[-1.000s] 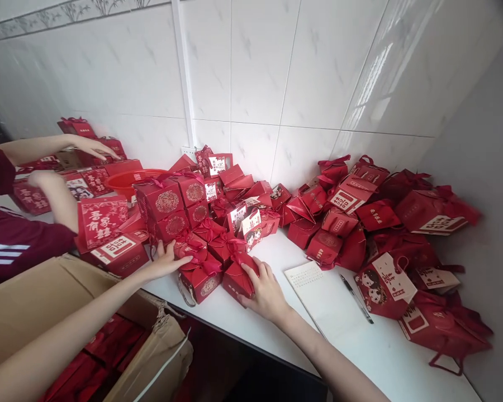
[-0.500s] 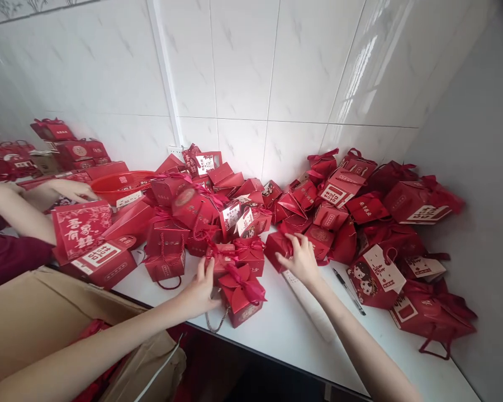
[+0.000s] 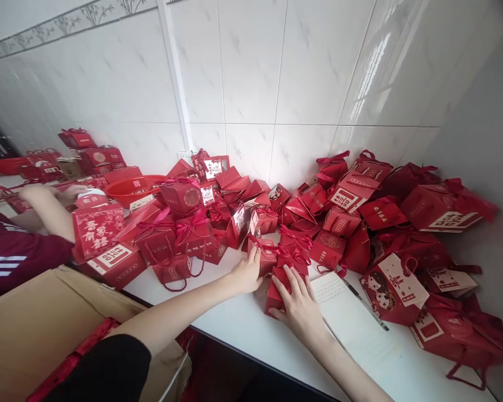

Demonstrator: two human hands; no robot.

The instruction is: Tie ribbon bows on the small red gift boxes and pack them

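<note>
Left of the notebook [image 3: 352, 321], a bare strip of counter [image 3: 238, 332] along the front edge lies open. Behind it red gift boxes [image 3: 339, 220] bar the wall; right of it, red bags [image 3: 448, 329] crowd in.

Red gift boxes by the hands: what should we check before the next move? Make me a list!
1. Left hand touches the small ribboned gift box: ok.
2. Right hand lies flat on the front gift box: ok.
3. Either box firmly gripped: cannot tell.
4. Pen lies apart from both hands: ok.
5. Co-worker's arm is far from these two boxes: ok.
</note>
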